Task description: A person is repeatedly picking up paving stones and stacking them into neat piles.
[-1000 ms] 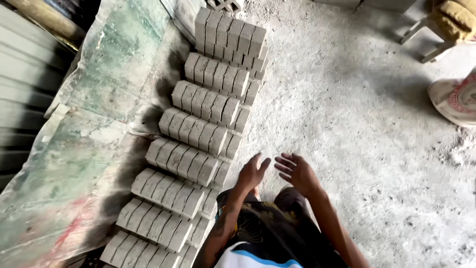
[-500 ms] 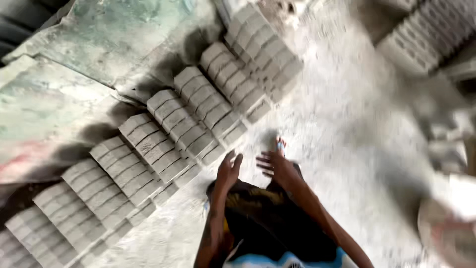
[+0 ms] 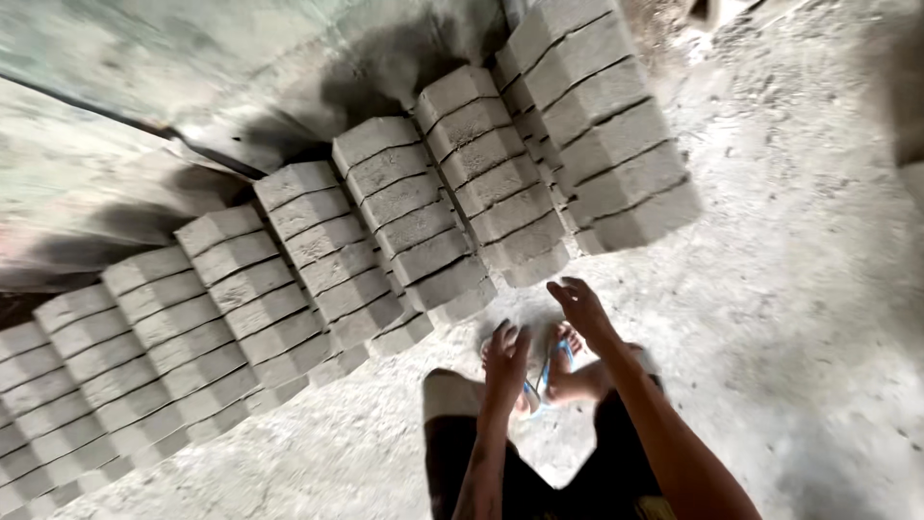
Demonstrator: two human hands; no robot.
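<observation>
Several slanted stacks of grey concrete blocks (image 3: 423, 207) stand in a row across the head view, from lower left to upper right. My left hand (image 3: 505, 361) hangs empty with fingers apart, just below the nearest stack (image 3: 452, 279). Beside it, my right hand (image 3: 582, 310) is also empty and spread, a short way in front of the block stack (image 3: 616, 144) at the upper right. Neither hand touches a block. Under the hands I see my foot in a blue sandal (image 3: 558, 371) and my dark shorts (image 3: 539, 472).
A stained grey-green tarpaulin (image 3: 144, 87) lies behind the block row. Rough dusty concrete floor (image 3: 799, 318) spreads to the right and along the bottom left.
The view has swung and moved nearer the blocks, so the stacks look larger. Both hands stay empty and spread, now lower in front of the nearest stacks.
</observation>
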